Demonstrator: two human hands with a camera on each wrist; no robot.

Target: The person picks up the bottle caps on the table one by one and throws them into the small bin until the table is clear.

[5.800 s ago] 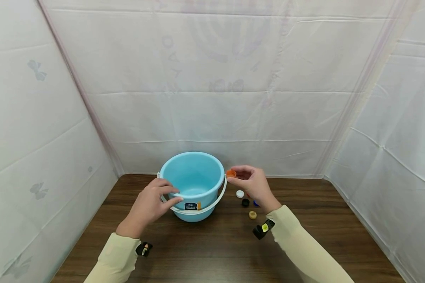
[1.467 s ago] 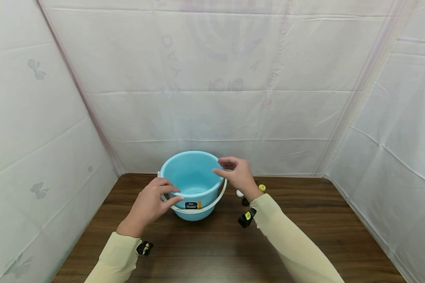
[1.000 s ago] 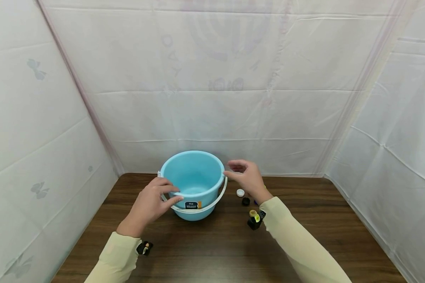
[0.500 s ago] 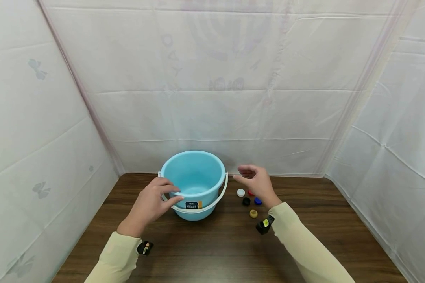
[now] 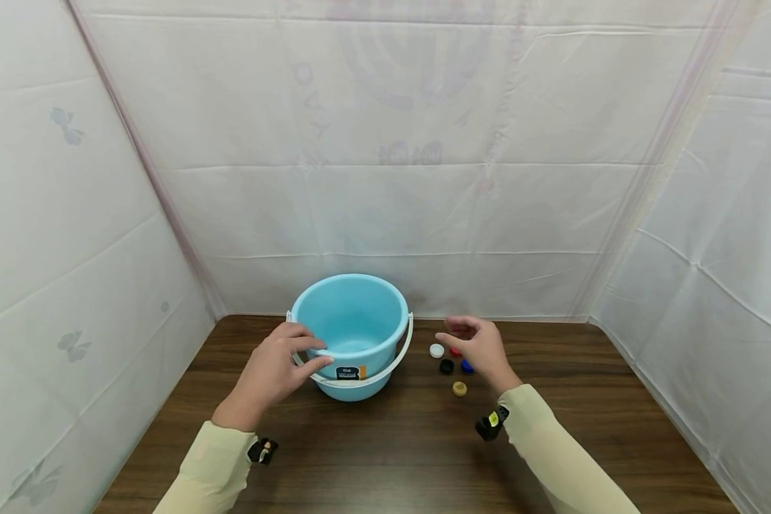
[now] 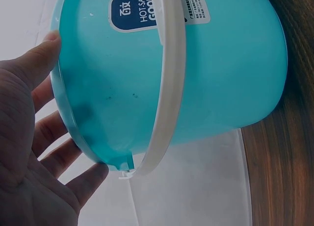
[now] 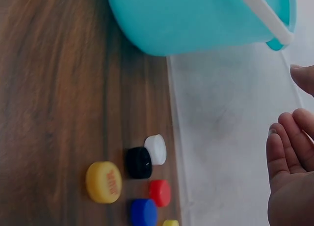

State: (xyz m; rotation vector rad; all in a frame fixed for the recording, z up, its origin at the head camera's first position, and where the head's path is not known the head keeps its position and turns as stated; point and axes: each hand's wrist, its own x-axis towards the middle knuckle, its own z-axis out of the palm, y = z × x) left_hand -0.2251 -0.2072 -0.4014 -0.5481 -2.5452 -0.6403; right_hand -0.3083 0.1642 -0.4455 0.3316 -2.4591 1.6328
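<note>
A light blue bucket [image 5: 379, 362] with a white handle [image 5: 403, 350] stands on the table, left of centre. My left hand [image 5: 271, 368] holds its near-left rim, thumb outside and fingers over the inner side. My right hand [image 5: 482, 351] hovers right of the bucket, thumb and fingers apart, with nothing between them. Just below it lie bottle caps: white [image 5: 436, 350], black [image 5: 446, 366], blue [image 5: 467, 366], red [image 5: 455, 352], partly covered by the hand, and tan-yellow [image 5: 459, 389]. Another yellow cap [image 7: 171, 222] shows at the bottom of the right wrist view.
The dark wood table [image 5: 373, 464] is enclosed by white sheeting [image 5: 385, 214] at the back and both sides. The bucket and caps are close to the back edge. A label [image 6: 137, 10] is on the bucket's front. The visible bucket floor shows no caps.
Earlier my right hand held an orange cap beside the bucket rim; that cap is out of sight now. The empty right hand has since moved from the rim rightward and down toward the caps.
</note>
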